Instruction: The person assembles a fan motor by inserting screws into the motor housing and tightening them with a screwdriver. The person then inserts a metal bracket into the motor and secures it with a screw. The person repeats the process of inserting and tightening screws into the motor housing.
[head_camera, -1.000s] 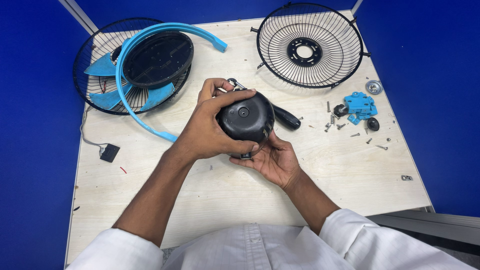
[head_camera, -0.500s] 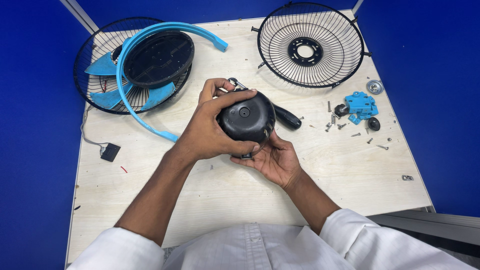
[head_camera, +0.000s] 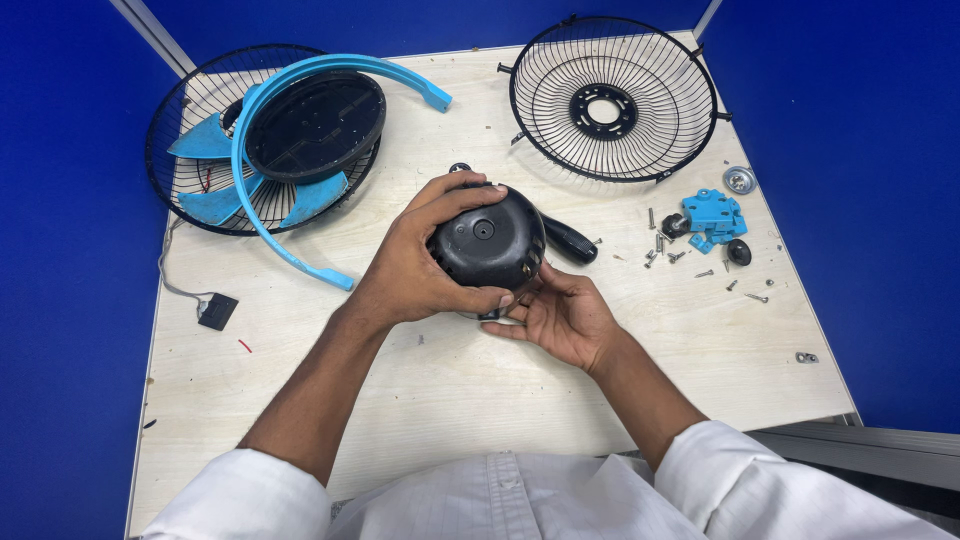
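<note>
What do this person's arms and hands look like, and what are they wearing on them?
Both hands are bare: no gloves, rings or watch show on the left hand or the right hand. The forearms are uncovered too. White sleeves are pushed up towards the elbows, part of a white buttoned garment.
</note>
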